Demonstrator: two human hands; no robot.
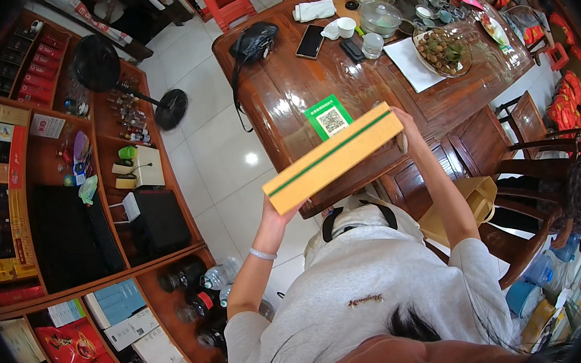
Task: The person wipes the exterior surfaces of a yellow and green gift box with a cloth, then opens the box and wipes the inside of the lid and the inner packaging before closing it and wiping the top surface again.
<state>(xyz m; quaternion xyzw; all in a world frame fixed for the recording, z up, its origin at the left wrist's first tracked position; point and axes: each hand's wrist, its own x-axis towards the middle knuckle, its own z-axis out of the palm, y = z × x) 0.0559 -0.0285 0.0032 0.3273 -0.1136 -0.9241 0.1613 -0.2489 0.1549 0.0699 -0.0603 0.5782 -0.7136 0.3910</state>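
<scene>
A flat yellow box [335, 156] with a green stripe along its side is held up in both hands, tilted, its right end higher in the picture. My left hand [279, 213], with a pale bangle on the wrist, grips the lower left end. At the other end my right hand [406, 124] holds the box, the fingers mostly hidden behind it. The box is over the near edge of a glossy wooden table [282, 98]. Partly covered by the box, a green card [321, 110] with a printed code lies on the tabletop.
On the table are a black bag [254, 42], a phone [310, 41], glass teaware [379, 18] and a fruit bowl [441, 51]. Wooden shelves [136, 267] and a black fan [171, 109] stand left. Wooden chairs [480, 134], a paper bag [461, 207] and another person's arm [563, 234] are right.
</scene>
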